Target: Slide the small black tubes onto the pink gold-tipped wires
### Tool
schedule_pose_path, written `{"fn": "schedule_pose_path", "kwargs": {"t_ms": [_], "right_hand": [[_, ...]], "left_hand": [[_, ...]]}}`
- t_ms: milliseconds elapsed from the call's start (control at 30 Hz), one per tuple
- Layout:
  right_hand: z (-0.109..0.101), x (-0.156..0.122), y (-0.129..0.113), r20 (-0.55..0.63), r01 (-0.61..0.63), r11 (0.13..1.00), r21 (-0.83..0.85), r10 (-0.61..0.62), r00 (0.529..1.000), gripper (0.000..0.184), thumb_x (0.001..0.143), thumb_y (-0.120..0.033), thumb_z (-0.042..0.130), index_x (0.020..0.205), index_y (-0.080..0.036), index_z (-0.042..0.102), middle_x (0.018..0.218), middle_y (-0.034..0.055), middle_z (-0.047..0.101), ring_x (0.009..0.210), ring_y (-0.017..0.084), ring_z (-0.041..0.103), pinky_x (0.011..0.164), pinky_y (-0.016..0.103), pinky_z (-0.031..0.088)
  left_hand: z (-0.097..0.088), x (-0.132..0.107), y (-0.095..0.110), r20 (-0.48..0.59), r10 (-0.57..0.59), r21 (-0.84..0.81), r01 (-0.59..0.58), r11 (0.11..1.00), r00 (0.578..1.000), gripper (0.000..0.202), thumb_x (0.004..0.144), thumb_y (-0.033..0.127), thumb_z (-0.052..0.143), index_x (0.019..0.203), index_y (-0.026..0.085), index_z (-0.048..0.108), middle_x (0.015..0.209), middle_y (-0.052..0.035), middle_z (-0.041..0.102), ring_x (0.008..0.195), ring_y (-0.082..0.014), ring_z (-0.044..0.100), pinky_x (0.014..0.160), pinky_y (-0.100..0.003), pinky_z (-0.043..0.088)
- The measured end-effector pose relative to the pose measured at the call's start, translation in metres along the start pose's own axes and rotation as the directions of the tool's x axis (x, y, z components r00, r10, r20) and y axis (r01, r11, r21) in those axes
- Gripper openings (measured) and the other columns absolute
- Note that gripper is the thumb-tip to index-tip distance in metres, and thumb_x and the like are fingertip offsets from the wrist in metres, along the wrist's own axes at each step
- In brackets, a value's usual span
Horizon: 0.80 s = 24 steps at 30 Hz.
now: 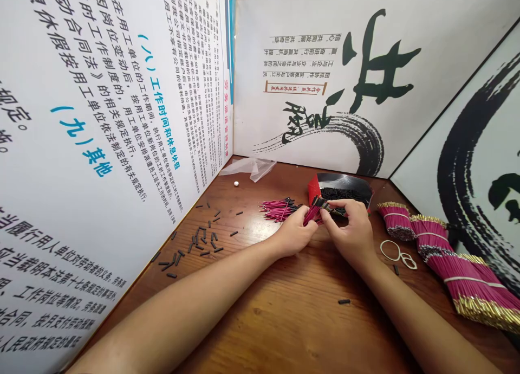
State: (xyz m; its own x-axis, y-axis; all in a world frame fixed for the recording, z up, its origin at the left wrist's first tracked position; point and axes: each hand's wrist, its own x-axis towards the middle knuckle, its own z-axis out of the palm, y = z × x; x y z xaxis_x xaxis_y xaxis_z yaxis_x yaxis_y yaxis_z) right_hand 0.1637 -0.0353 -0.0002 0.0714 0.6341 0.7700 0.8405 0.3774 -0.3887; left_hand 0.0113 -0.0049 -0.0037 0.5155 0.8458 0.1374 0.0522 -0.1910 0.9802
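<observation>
My left hand is closed around a small bundle of magenta wires with dark ends pointing up and right. Thumb and forefinger of my right hand pinch at those dark ends; the fingers partly hide the exact piece between them. To the left of the bundle, a loose pile of magenta wires lies on the table, some with black tips. Just behind my right hand stands a red and black box holding many short black tubes.
Short black tubes lie scattered at left, and one black tube lies nearer. Banded magenta wire bundles line the right side beside pale rubber bands. A clear plastic bag lies at the back. Printed panels enclose the wooden table.
</observation>
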Motion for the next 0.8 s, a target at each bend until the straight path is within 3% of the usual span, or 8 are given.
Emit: {"fn": "schedule_pose_path", "kwargs": {"t_ms": [800], "right_hand": [[-0.0004,-0.0002,-0.0010,0.028,-0.057,0.997,0.048,0.056,0.998,0.018,0.088,-0.035,0.057,0.099,-0.022,0.062,0.091,0.0063,0.066,0.087,0.023,0.056,0.076,0.038,0.045]], "left_hand": [[-0.0012,-0.0008,0.0051,-0.006,-0.025,-0.004,0.025,1.000,1.000,0.011,0.082,0.013,0.048,0.092,0.016,0.052,0.076,0.0032,0.049,0.066,-0.0085,0.040,0.066,-0.021,0.037]]}}
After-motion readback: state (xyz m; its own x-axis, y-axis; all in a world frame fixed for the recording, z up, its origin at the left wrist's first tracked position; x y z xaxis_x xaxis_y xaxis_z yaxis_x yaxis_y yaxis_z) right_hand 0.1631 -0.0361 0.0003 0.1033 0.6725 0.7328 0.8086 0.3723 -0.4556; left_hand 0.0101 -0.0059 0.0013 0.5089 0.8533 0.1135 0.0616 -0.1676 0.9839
